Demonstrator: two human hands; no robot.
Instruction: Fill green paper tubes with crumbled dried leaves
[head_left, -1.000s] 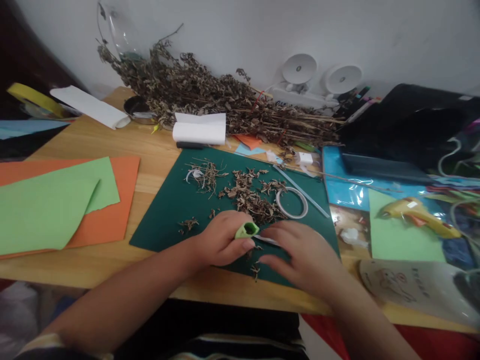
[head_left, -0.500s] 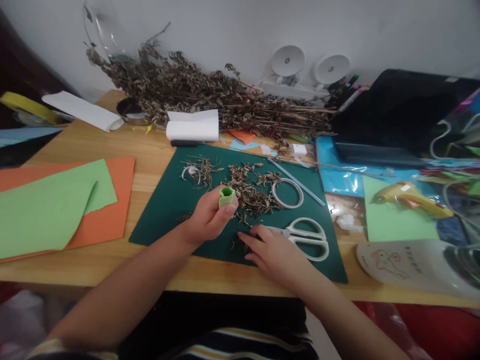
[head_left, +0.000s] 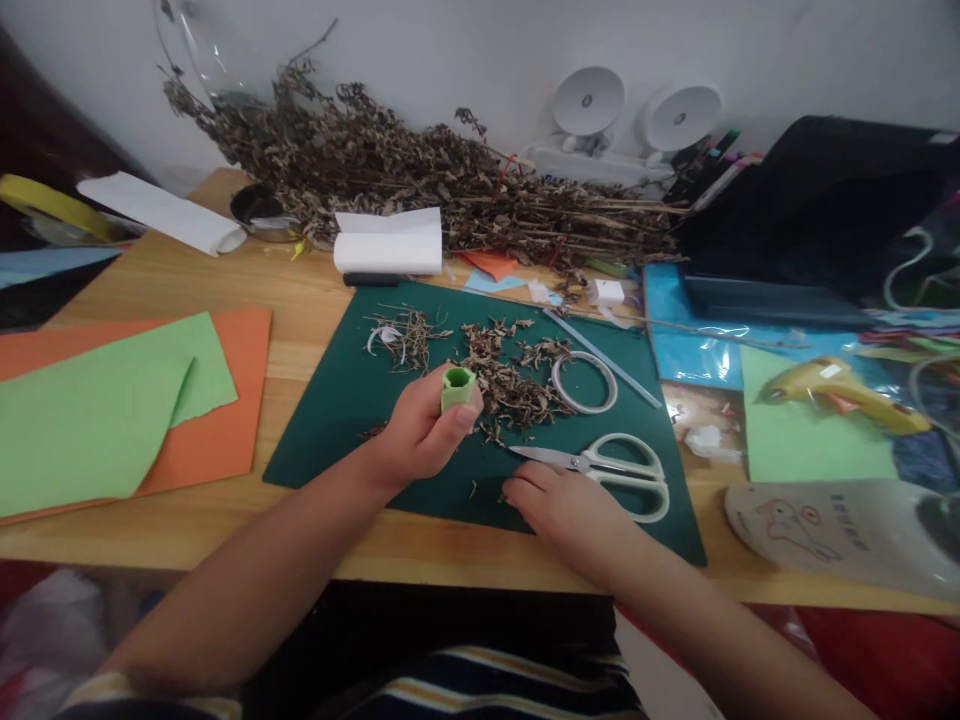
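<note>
Wrapped in my left hand [head_left: 426, 430] is a small light-green paper tube [head_left: 457, 390], held upright with its open top facing me. My right hand [head_left: 566, 515] rests low on the green cutting mat [head_left: 315, 430], its fingers curled together over dried leaf bits that are mostly hidden beneath them. Just above that hand lie scissors [head_left: 626, 458] with pale handles, blades pointing left. Behind the paper tube spreads a heap of crumbled dried leaves [head_left: 517, 385]. A roll of tape [head_left: 585, 382] sits at the heap's right, and thin dry stems [head_left: 416, 338] lie to its upper left.
Bundled dried plants [head_left: 420, 180] line the wall behind a white paper roll [head_left: 388, 245]. Green and orange sheets [head_left: 97, 420] lie left. To the right are a yellow glue gun [head_left: 844, 390], a bottle [head_left: 832, 530] on its side and a dark laptop-like device [head_left: 817, 220].
My right hand has drawn back slightly rightward, and its spread fingers have curled in. The leaf bits beneath it are mostly out of sight. The left hand still holds the paper tube.
</note>
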